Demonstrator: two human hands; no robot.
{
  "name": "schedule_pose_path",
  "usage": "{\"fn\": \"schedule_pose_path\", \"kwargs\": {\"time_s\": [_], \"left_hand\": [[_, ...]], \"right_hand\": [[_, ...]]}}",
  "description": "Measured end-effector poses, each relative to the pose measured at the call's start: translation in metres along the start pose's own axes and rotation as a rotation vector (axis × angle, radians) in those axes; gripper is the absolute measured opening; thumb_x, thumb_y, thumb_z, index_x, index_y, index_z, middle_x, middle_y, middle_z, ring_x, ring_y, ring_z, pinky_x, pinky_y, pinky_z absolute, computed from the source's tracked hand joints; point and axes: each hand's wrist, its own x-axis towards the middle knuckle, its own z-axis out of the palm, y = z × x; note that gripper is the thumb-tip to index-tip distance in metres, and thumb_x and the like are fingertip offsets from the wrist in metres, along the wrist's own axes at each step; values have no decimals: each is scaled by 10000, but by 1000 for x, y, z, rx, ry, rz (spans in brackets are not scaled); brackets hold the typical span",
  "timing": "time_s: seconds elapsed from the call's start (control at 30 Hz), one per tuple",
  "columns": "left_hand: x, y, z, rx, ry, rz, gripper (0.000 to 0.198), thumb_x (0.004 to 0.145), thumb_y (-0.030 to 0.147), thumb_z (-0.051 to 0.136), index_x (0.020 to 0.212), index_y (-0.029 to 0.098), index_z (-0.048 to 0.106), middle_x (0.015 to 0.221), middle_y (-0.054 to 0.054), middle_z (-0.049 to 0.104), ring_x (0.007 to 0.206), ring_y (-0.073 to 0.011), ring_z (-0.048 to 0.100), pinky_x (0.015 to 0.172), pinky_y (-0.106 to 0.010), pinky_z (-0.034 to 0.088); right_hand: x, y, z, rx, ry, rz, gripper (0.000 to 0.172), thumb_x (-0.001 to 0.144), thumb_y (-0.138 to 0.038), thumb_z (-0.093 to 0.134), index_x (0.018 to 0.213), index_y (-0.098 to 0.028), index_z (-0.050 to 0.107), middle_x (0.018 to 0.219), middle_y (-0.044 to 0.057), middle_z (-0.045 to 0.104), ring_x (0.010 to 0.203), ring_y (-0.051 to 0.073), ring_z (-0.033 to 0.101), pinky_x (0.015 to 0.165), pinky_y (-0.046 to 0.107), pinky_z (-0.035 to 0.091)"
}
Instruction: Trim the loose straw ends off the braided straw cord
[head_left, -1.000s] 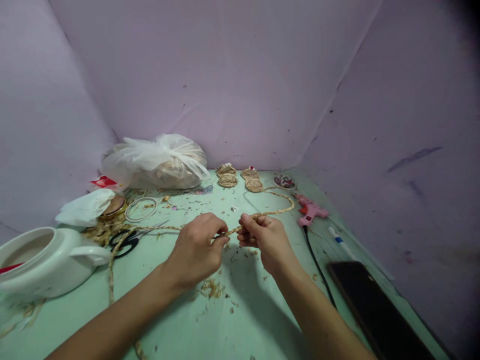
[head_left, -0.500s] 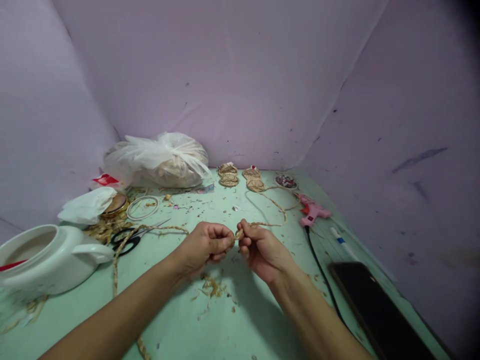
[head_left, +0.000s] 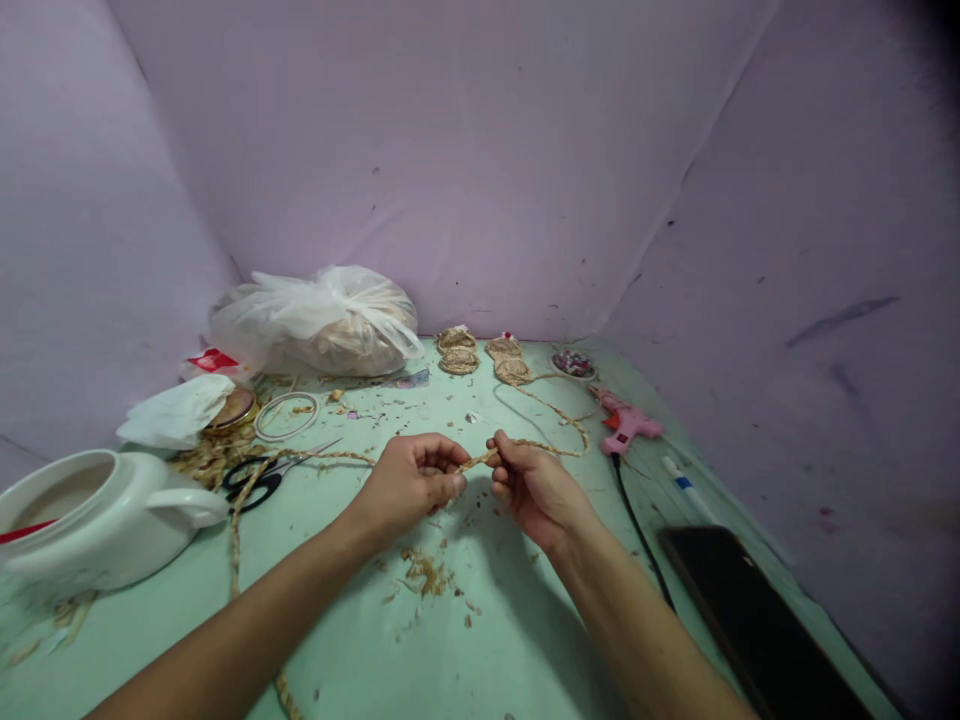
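Two hands work one braided straw cord (head_left: 475, 462) just above a pale green worktop (head_left: 495, 640). The left hand (head_left: 409, 485) and the right hand (head_left: 536, 487) are each closed on it, pinching it between thumb and fingers with a short stretch taut between them. From the right hand the cord loops away toward what look like four coiled straw discs (head_left: 457, 352) at the back wall; from the left it trails past one pair of black-handled scissors (head_left: 255, 478). Also on the worktop are one white pot (head_left: 90, 525), one tied plastic bag (head_left: 322, 320), one thin ring (head_left: 285, 415), one pink glue gun (head_left: 626, 425) and one dark phone (head_left: 750, 620). Straw scraps (head_left: 424, 575) lie scattered beneath the wrists.
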Motion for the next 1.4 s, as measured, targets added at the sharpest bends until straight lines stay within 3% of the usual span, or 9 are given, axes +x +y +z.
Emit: {"fn": "schedule_pose_path", "kwargs": {"time_s": [0.27,0.4,0.53,0.73,0.87,0.97,1.07,1.23,1.4], "left_hand": [[-1,-1,4,30,138,-43,157,551,263,626,573,128,548,396,63,421,362,-36,312,380,-185,233],[-1,1,1,102,105,-18,130,574,252,600,598,128,571,436,47,467,387,-51,370,400,-193,285],[1,0,-1,115,39,-23,140,579,259,592,555,126,556,401,47,439,385,-49,359,397,-187,265],[0,-11,4,-153,-116,-141,246,532,316,643,498,132,484,372,58,380,341,-19,258,360,-181,129],[2,-17,5,-212,-119,-92,288,521,341,674,511,124,485,389,54,396,351,-17,272,364,-177,142],[5,-19,1,-208,-25,-49,287,550,354,669,555,124,499,396,54,414,352,-25,298,362,-174,169],[8,-17,-3,-162,56,-34,268,603,357,641,583,132,498,388,61,410,350,-33,306,363,-176,192],[10,-9,-8,26,-14,36,212,643,325,597,635,116,563,479,29,497,443,-59,406,456,-195,308],[9,-3,-12,185,-23,23,187,634,292,560,620,107,583,454,20,497,445,-73,409,474,-209,312]], "right_hand": [[-8,1,4,-232,-153,-89,235,609,-312,707,691,-144,564,618,16,630,505,103,582,437,186,476],[-8,2,6,-303,-103,-143,261,550,-290,731,665,-142,550,569,1,611,482,96,565,454,195,468],[-8,6,9,-290,-49,-211,235,547,-273,708,618,-153,519,454,-57,523,357,53,439,388,192,443],[-9,13,10,-136,-108,-45,165,538,-165,659,562,-154,496,401,-89,429,318,13,312,315,125,338],[-6,11,9,-63,-145,56,143,538,-107,637,527,-142,499,387,-100,380,295,-5,233,278,104,277],[-6,9,10,-31,-145,27,138,586,-185,677,578,-134,549,427,-74,448,332,13,346,352,123,394],[-8,9,12,-82,-170,-40,236,569,-283,724,711,-127,618,576,-26,569,462,56,489,440,173,473],[-6,5,8,-303,15,-239,241,548,-304,727,651,-112,624,591,5,602,524,89,532,439,186,455],[-3,-10,2,-284,123,-296,190,600,-278,682,647,-113,599,594,18,624,545,109,583,474,202,476]]}}
